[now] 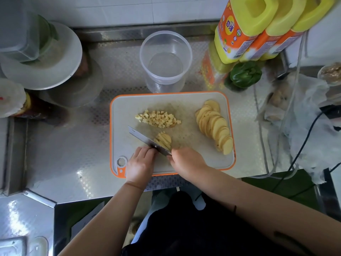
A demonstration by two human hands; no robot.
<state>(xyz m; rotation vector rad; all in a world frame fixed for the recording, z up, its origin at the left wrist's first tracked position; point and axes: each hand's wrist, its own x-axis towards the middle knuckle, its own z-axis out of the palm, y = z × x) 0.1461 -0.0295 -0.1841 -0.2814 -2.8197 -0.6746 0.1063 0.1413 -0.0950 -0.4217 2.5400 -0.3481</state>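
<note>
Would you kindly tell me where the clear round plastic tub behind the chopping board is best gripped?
Probably grip the clear plastic tub by its upper wall, from the left: it stands upright, open and handleless, with orange plastic bottles close on its right and the board in front.

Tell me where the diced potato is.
In the head view, the diced potato lies on the cutting board, left of the potato slices and beyond the knife.
</note>
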